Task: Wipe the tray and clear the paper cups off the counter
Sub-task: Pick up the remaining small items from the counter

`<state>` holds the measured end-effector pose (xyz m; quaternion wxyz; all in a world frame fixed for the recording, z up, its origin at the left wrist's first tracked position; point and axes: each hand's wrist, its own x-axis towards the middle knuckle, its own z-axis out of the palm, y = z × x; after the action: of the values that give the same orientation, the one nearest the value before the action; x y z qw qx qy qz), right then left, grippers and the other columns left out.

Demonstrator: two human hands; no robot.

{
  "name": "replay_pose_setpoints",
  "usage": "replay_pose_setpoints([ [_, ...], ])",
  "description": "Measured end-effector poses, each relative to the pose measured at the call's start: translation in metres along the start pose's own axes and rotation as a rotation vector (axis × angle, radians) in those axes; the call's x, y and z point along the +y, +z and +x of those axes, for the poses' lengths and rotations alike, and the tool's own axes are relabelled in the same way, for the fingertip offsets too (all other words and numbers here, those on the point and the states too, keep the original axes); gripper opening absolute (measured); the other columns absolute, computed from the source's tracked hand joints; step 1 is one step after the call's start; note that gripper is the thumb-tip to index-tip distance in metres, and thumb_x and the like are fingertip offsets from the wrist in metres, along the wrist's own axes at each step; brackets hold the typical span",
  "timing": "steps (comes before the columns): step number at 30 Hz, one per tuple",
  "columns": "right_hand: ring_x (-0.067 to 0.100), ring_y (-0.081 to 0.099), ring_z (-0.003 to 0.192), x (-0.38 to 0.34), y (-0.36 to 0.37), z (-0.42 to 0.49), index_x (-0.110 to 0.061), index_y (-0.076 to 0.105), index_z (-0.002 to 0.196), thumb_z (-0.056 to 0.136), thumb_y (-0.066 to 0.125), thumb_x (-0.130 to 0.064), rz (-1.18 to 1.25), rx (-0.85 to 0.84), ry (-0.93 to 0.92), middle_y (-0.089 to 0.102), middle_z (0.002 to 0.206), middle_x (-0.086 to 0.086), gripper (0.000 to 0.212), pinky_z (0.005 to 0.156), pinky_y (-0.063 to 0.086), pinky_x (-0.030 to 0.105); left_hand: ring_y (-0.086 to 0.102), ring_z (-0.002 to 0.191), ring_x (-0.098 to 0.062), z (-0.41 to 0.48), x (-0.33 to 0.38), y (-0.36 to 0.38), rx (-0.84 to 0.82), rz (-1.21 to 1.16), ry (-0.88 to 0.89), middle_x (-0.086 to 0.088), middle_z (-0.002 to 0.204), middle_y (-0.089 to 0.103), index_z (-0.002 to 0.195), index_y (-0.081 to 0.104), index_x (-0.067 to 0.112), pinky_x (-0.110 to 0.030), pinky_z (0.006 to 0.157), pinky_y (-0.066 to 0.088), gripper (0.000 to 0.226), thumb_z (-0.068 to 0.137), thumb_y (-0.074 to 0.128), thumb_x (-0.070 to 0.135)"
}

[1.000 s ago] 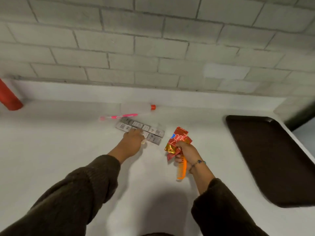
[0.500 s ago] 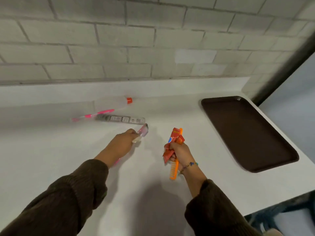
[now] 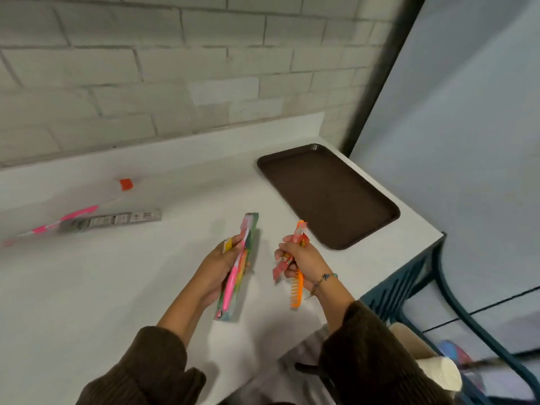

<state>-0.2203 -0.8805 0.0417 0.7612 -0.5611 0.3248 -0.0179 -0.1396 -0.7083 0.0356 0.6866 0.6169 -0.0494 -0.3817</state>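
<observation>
Brown plastic tray (image 3: 327, 194) lies bare on white counter (image 3: 117, 287). Left hand (image 3: 217, 266) grips packaged pink toothbrush (image 3: 236, 267); right hand (image 3: 304, 258) clutches orange comb (image 3: 296, 292) and red wrapper (image 3: 282, 263).

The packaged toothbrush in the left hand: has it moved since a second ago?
Yes. The packaged toothbrush was lifted from beside the grey blister strip and brought nearer, now in the left hand.

Pale brick wall (image 3: 175, 68), white counter (image 3: 87, 287), possibly blue panel (image 3: 467, 141) right.
</observation>
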Motion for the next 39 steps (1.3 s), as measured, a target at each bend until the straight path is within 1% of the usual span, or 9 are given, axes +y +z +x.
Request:
replay_pose_setpoints([
  [6,0.030,0.057,0.055,0.003,-0.130,-0.026,-0.009,0.047,0.091,0.094,0.046,-0.017,0.058,0.137,-0.042,0.073,0.080,0.017,0.009,0.045,0.045,0.025,0.055,0.058,-0.011,0.008,-0.031,0.109,-0.144,0.086,-0.065,-0.003,0.071,0.059,0.117,0.054,0.028,-0.027,0.057,0.047,0.033,0.086,0.065,0.024],
  [11,0.024,0.059,0.043,0.019,-0.258,-0.052,-0.006,0.052,0.086,0.092,0.048,-0.014,0.056,0.276,0.033,0.066,0.056,0.015,0.011,0.048,0.050,0.030,0.060,0.064,-0.012,0.000,-0.080,0.204,-0.246,0.157,-0.145,-0.005,0.086,0.064,0.117,0.057,0.028,-0.027,0.060,0.051,0.039,0.081,0.069,0.018],
  [15,0.018,0.050,0.037,0.051,-0.341,-0.069,-0.005,0.050,0.083,0.094,0.045,-0.014,-0.224,0.351,0.204,0.051,0.058,0.013,0.015,0.043,0.043,0.025,0.058,0.056,-0.007,-0.005,-0.128,0.271,-0.297,0.205,-0.219,-0.001,0.087,0.065,0.114,0.056,0.017,-0.023,0.054,0.047,0.037,0.081,0.067,0.006],
  [18,0.033,0.064,0.078,0.090,-0.394,-0.075,-0.002,0.053,0.112,0.094,0.048,-0.015,-0.691,0.246,0.357,0.061,0.090,0.024,0.023,0.065,0.047,0.032,0.050,0.048,-0.008,-0.008,-0.162,0.315,-0.279,0.179,-0.330,-0.002,0.064,0.056,0.105,0.055,0.007,-0.018,0.043,0.045,0.020,0.086,0.058,0.002],
  [23,0.013,0.046,0.057,0.141,-0.428,-0.093,-0.018,0.043,0.104,0.090,0.048,-0.007,-0.601,0.192,0.596,0.047,0.071,0.001,0.019,0.046,0.049,0.021,0.052,0.051,-0.010,-0.021,-0.200,0.353,-0.270,0.211,-0.514,-0.004,0.066,0.054,0.112,0.053,0.007,-0.020,0.046,0.048,0.023,0.090,0.055,0.008],
  [26,0.026,0.055,0.065,0.154,-0.426,-0.086,-0.006,0.051,0.115,0.095,0.044,-0.013,-0.493,0.200,0.656,0.055,0.085,0.016,0.023,0.070,0.055,0.041,0.053,0.056,-0.010,-0.028,-0.215,0.367,-0.271,0.342,-0.532,-0.003,0.070,0.055,0.109,0.054,0.009,-0.021,0.051,0.050,0.018,0.091,0.054,0.010],
  [28,0.036,0.059,0.091,0.157,-0.421,-0.077,-0.006,0.045,0.128,0.096,0.048,-0.021,-0.416,0.190,0.648,0.056,0.111,0.021,0.036,0.080,0.050,0.050,0.054,0.060,-0.010,-0.029,-0.221,0.373,-0.276,0.408,-0.535,-0.004,0.075,0.054,0.107,0.053,0.011,-0.021,0.052,0.051,0.016,0.092,0.050,0.009],
  [32,0.033,0.050,0.121,0.160,-0.421,-0.069,-0.006,0.048,0.132,0.093,0.053,-0.022,-0.652,0.121,0.495,0.053,0.133,0.017,0.042,0.105,0.039,0.043,0.057,0.072,-0.020,-0.023,-0.231,0.388,-0.278,0.522,-0.511,-0.015,0.091,0.056,0.117,0.049,0.002,-0.028,0.060,0.053,0.027,0.091,0.049,0.006],
  [39,0.027,0.057,0.111,0.155,-0.436,-0.095,-0.014,0.064,0.114,0.091,0.052,-0.044,-0.809,0.113,0.407,0.064,0.118,0.012,0.040,0.092,0.042,0.030,0.051,0.091,-0.012,-0.004,-0.254,0.432,-0.267,0.603,-0.442,0.000,0.108,0.049,0.121,0.041,0.026,-0.012,0.066,0.044,0.028,0.095,0.049,0.019],
])
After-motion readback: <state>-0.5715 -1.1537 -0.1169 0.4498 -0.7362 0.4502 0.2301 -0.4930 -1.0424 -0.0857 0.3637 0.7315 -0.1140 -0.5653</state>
